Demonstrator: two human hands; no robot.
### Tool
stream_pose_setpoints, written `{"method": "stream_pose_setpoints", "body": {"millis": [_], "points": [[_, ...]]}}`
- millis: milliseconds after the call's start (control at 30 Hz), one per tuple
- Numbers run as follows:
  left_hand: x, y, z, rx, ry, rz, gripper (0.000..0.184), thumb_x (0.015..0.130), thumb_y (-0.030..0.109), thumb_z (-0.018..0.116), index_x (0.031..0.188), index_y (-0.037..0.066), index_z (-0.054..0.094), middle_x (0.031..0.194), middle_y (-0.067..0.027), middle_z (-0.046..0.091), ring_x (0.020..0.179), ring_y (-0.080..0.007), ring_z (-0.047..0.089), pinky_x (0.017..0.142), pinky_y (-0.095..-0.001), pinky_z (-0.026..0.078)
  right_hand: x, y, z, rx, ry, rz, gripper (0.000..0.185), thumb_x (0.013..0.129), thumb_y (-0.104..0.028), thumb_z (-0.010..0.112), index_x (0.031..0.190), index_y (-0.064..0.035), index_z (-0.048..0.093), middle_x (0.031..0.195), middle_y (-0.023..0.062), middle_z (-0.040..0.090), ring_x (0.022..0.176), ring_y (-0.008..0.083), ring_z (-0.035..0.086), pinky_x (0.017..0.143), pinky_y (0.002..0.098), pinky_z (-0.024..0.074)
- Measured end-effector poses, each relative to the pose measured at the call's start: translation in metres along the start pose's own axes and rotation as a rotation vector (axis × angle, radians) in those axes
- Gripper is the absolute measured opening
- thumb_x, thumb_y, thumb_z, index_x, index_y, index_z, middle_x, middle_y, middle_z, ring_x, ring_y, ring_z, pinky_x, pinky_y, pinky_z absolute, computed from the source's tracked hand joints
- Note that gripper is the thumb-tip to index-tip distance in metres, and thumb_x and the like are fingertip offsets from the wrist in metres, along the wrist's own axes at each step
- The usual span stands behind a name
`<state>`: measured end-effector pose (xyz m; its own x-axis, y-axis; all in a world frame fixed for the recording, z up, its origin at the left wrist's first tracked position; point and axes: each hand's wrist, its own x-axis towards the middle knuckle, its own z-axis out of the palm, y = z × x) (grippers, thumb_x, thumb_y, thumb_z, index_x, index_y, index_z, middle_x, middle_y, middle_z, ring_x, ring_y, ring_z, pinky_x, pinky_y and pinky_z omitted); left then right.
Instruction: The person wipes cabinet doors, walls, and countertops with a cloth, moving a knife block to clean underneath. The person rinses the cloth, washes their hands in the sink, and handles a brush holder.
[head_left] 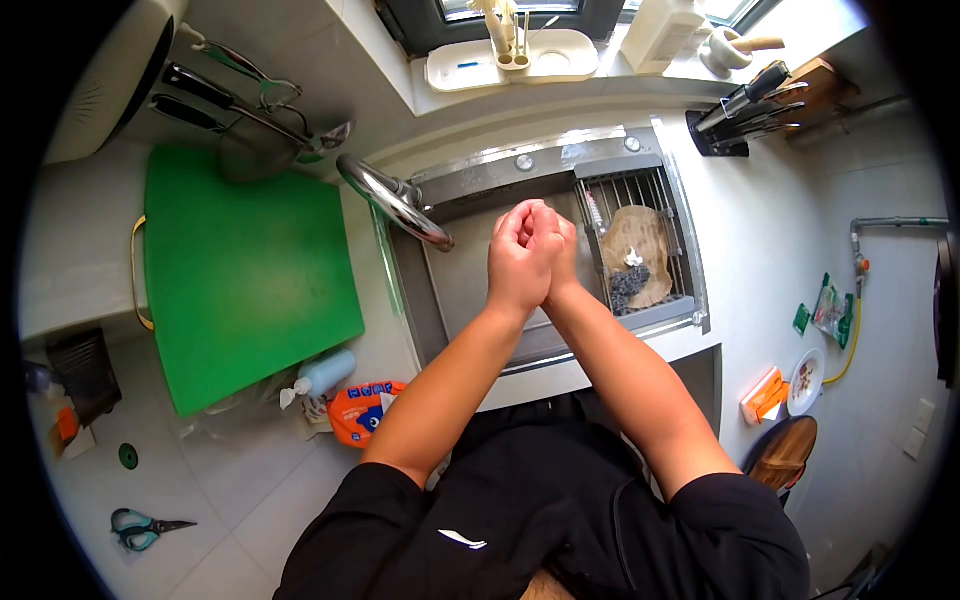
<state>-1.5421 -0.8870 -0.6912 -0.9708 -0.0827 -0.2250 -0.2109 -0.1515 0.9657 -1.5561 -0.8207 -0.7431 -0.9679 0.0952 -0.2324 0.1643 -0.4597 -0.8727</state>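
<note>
Over the grey sink point(470, 290) my two hands are pressed together, fingers curled. My left hand point(522, 262) is closed against the other, and what lies between them, if anything, is hidden. My right hand point(562, 250) is closed too, its fingers wrapped in with the first. The curved chrome faucet point(395, 200) stands to the left of both hands, apart from them. On the right side of the sink, a wire rack point(655, 190) holds a brown sheet point(640, 240), a dark grey scrubber point(628, 285) and a small white scrap point(633, 258).
Left of the sink lies a green board point(250, 270), with a blue bottle point(325, 372) and orange packet point(362, 412) below. A knife block point(718, 135) stands back right. A white plate point(806, 382) and orange-white box point(765, 397) are at the right.
</note>
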Motion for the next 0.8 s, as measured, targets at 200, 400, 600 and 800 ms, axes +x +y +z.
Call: {"method": "stream_pose_setpoints", "body": {"millis": [200,400,600,800], "points": [[-0.033,0.062,-0.014,0.066,-0.11,0.391,0.074,0.082,0.035,0.067,0.144,-0.001,0.048,0.125,-0.0088,0.058,0.112,-0.0172,0.056,0.101,-0.0345,0.045,-0.05,-0.11,0.061,-0.045,-0.132,-0.116,0.041,0.107,-0.034,0.051,0.074,-0.0097,0.051,0.068,-0.0043,0.048,0.063,0.006,0.044,0.055,0.0261,0.0376],[0.004,-0.133,-0.056,0.121,-0.253,0.038,0.071,0.097,0.038,0.062,0.155,0.002,0.041,0.148,-0.0202,0.052,0.137,-0.0247,0.049,0.116,-0.0369,0.036,-0.009,0.102,-0.059,-0.464,0.039,-0.005,0.039,0.105,-0.035,0.049,0.087,-0.0045,0.066,0.081,0.008,0.064,0.075,0.0144,0.058,0.069,0.0329,0.0474],[-0.029,-0.184,-0.075,0.255,-0.222,-0.292,0.053,0.1,0.032,0.068,0.145,0.005,0.057,0.141,-0.0147,0.062,0.129,-0.0273,0.058,0.108,-0.0376,0.047,-0.047,0.109,-0.12,0.119,0.231,0.475,0.04,0.097,-0.01,0.047,0.134,-0.0086,0.062,0.119,0.0077,0.065,0.106,0.0191,0.063,0.092,0.0382,0.0545],[-0.04,-0.108,-0.064,-0.026,-0.224,-0.476,0.021,0.104,0.024,0.065,0.12,0.01,0.064,0.11,-0.0024,0.068,0.1,-0.0149,0.066,0.086,-0.035,0.058,-0.073,0.004,-0.085,-0.02,0.031,0.48,0.036,0.102,-0.006,0.058,0.138,-0.0063,0.061,0.121,0.0061,0.067,0.107,0.0167,0.067,0.091,0.0391,0.0597]]}}
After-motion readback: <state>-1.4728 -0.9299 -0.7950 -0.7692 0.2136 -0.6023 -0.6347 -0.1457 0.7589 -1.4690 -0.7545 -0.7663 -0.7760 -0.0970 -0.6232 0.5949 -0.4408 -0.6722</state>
